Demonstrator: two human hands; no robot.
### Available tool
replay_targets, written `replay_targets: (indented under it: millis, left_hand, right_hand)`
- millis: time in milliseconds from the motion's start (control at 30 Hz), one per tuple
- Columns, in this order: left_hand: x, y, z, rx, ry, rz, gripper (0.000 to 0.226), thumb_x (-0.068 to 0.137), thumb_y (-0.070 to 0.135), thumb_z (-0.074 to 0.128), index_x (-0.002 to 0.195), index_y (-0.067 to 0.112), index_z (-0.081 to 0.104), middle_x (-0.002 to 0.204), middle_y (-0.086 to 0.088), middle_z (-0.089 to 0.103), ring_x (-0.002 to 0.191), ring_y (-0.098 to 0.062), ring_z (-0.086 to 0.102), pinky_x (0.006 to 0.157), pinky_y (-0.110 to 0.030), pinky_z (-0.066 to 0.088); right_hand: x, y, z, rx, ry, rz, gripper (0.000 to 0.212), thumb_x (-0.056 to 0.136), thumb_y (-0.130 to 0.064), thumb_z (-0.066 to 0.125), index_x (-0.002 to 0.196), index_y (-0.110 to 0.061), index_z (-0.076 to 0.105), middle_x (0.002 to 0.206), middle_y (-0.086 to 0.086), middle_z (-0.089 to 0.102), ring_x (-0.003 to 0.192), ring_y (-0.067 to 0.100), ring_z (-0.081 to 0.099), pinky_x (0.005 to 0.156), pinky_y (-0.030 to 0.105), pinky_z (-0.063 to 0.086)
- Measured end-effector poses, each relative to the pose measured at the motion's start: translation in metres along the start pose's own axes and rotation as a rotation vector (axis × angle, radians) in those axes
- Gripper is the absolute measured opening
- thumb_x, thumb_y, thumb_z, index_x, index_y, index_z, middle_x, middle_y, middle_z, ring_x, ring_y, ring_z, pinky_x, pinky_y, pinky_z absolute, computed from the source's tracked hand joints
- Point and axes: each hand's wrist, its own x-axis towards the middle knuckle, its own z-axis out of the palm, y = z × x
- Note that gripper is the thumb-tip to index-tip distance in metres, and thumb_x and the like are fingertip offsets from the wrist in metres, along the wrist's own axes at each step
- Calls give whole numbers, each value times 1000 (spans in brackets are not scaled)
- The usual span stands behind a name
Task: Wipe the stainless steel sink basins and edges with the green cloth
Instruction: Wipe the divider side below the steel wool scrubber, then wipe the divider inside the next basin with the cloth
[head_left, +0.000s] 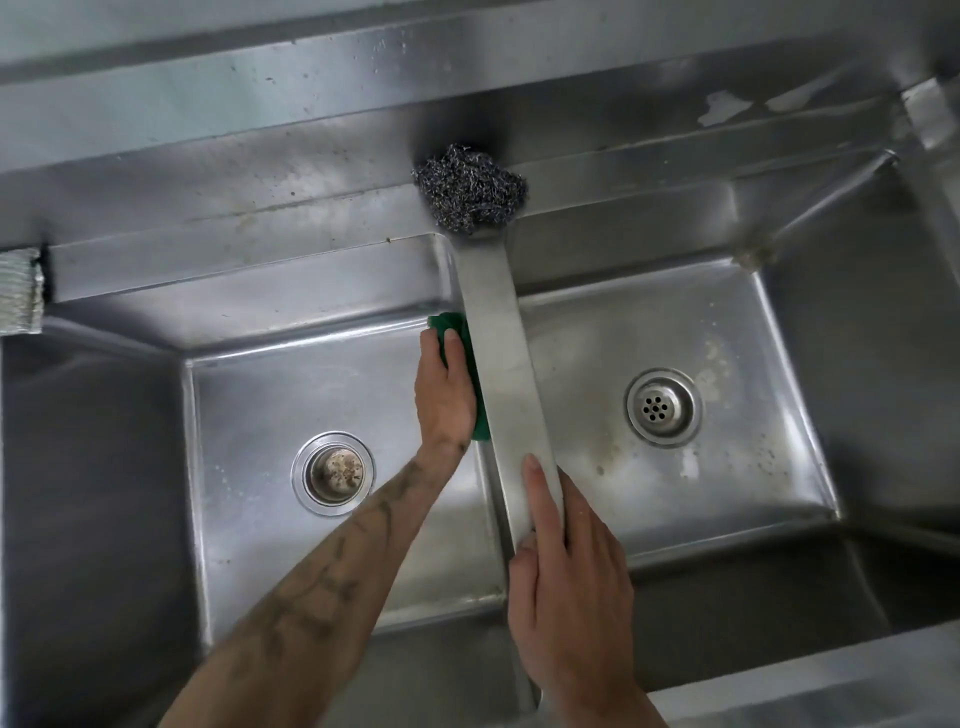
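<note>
Item: double steel sink, two basins, one divider (498, 364) between them.

Left hand (447, 384): palm flat, fingers pressed on the green cloth (475, 374), pinning it against the left basin's inner wall just under the divider. Not a closed grasp so much as a press; cloth shows above the fingertips and along the hand's right side.

Right hand (566, 587): empty, resting open on the near end of the divider, index finger stretched along its top. Seems to serve as a brace.

Left basin (249, 415): drain (332, 473) well below and left of the pressing hand.

Right basin (727, 441): across the divider from the cloth, with brownish marks around its drain (662, 408).

Steel wool pad (470, 189): on the back ledge, straight beyond the cloth, at the divider's far end.

Step in hand, as judged: wiping the wall beside the divider. Advice: keep the palm flat so the whole cloth bears on the steel, stroke along the wall in overlapping passes, work into the far corner, then fold the cloth over the divider's top edge.
</note>
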Motion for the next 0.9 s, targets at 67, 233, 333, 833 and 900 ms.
replay_targets:
  millis: [67, 233, 333, 833, 900]
  left_hand:
    - [-32, 8, -11, -52, -3, 15, 27, 114, 41, 36, 91, 31, 45, 77, 16, 58, 69, -6, 51, 68, -28, 42]
    - [-83, 35, -37, -160, 0, 49, 23, 115, 40, 37, 99, 30, 51, 71, 23, 54, 67, -2, 48, 62, -18, 40]
    - [-102, 58, -50, -211, -11, 77, 22, 115, 37, 37, 105, 26, 53, 74, 25, 55, 69, -1, 49, 64, -19, 43]
    - [-152, 92, -9, -169, -321, 169, 24, 113, 43, 41, 96, 40, 58, 102, 2, 57, 96, -10, 56, 90, -29, 50]
    - [-155, 91, 5, -84, -248, 225, 21, 113, 41, 42, 100, 42, 58, 103, 2, 55, 98, -8, 53, 90, -25, 47]
  right_hand:
    - [1, 1, 1, -9, -10, -4, 75, 97, -29, 51, 165, -31, 22, 155, 8, 49, 132, 25, 59, 105, 42, 50]
    - [1, -1, -4, 29, -8, -6, 69, 99, -26, 48, 164, -29, 24, 153, 9, 52, 131, 26, 58, 105, 44, 53]
    - [2, -4, -10, 86, -31, 0, 61, 102, -28, 36, 162, -34, 27, 154, 4, 49, 134, 21, 53, 110, 40, 48]
    - [30, -12, -88, 1318, 87, 460, 42, 110, -45, 32, 133, -32, 65, 131, 0, 71, 126, 21, 63, 105, 40, 50]
    - [32, -2, -98, 1280, 117, 490, 40, 108, -46, 39, 137, -31, 61, 129, -3, 70, 122, 17, 65, 100, 36, 53]
